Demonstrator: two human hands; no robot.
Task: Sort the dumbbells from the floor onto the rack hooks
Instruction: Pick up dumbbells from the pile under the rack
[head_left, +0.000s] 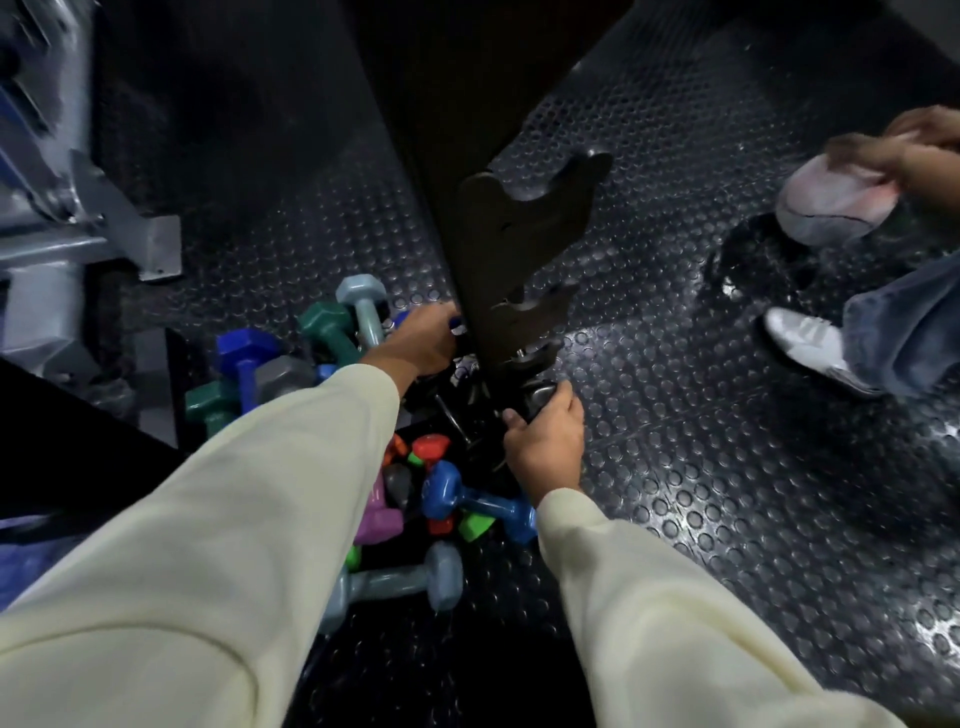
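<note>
Nearest: pale-blue dumbbell and blue dumbbell, loose on the studded floor among small coloured ones, awaiting sorting.
Middle: right hand clamped on a black dumbbell, low at the rack foot, apparently lining it up with a hook.
Left hand at the rack side; whether it grips anything cannot be told.
Beyond: teal dumbbell; rack hooks, upper ones unfilled.
Far: bystander's shoe.

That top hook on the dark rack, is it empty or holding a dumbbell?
Empty. The top hook shows an open notch with only studded floor behind it; no dumbbell rests in it.
</note>
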